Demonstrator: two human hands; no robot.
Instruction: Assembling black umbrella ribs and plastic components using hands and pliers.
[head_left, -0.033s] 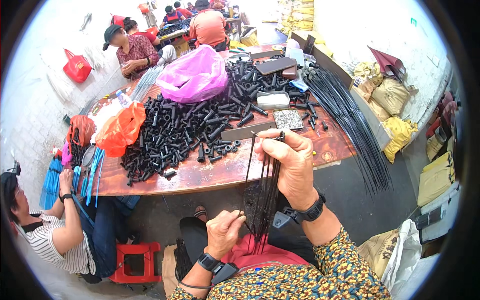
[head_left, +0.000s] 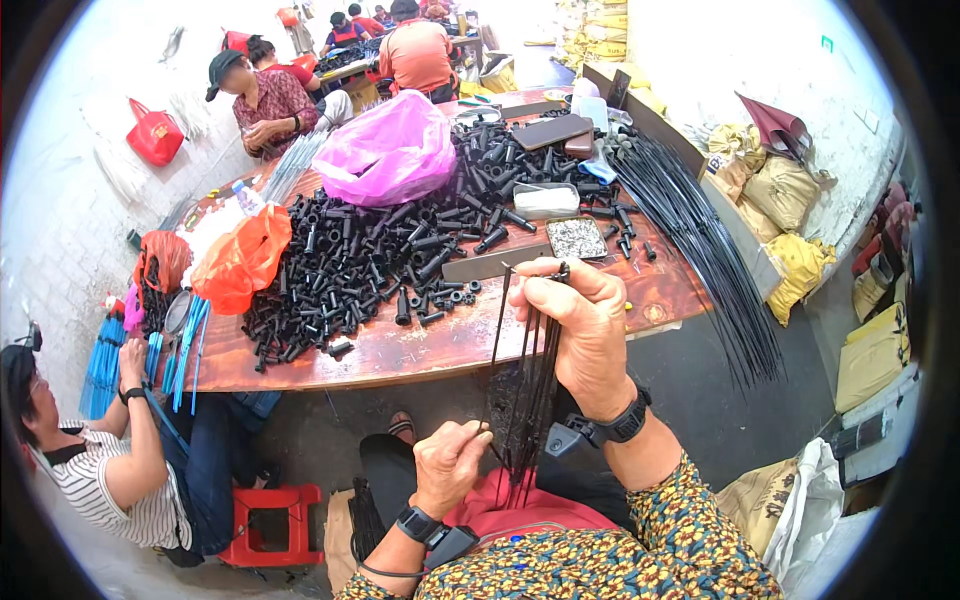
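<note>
Left hand (head_left: 452, 465) pinches the lower end of the thin black rods (head_left: 528, 385), right hand (head_left: 585, 325) closed round their tops just before the counter (head_left: 440, 345) — light, springy, probably slippery, best gripped bunched near the ends.

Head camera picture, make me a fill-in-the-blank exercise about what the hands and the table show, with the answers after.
1. The right hand holds a bunch of thin black ____ upright.
2. The left hand pinches the bunch near its ____ end.
3. On the wooden table, behind the heap of black plastic tubes, lies a ____ plastic bag.
4. The red stool stands on the person's ____ side.

Missing words: rods; lower; pink; left
</note>
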